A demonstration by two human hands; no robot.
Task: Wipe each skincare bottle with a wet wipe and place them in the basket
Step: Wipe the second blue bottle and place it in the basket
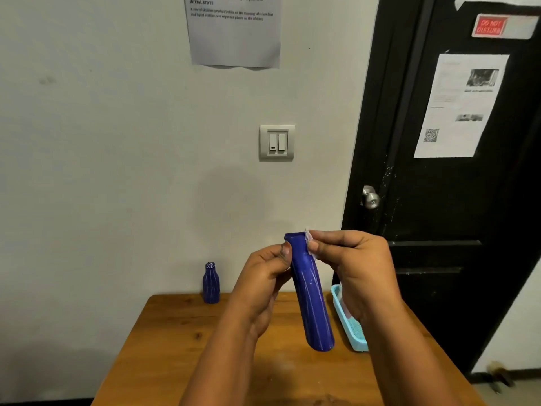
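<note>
Tall bottle held up mid-wipe above the worktop.
Left hand [263, 285] grips the smooth blue tall bottle [311, 294] to steady it, right hand [351, 259] pinches a thin crumpled wipe [308, 241] against its upper end; pale blue plastic basket [348, 326] waits just beside, small ridged bottle [211, 284] stands on the wooden worktop [181, 332].

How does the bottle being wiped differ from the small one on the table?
The held bottle is a long straight tube; the small bottle is shorter with a narrowed neck. The held bottle is tilted above the table, gripped by the left hand while the right hand pinches a wipe to its top; the small bottle stands upright, untouched. Both are dark blue with pale streaks.
</note>
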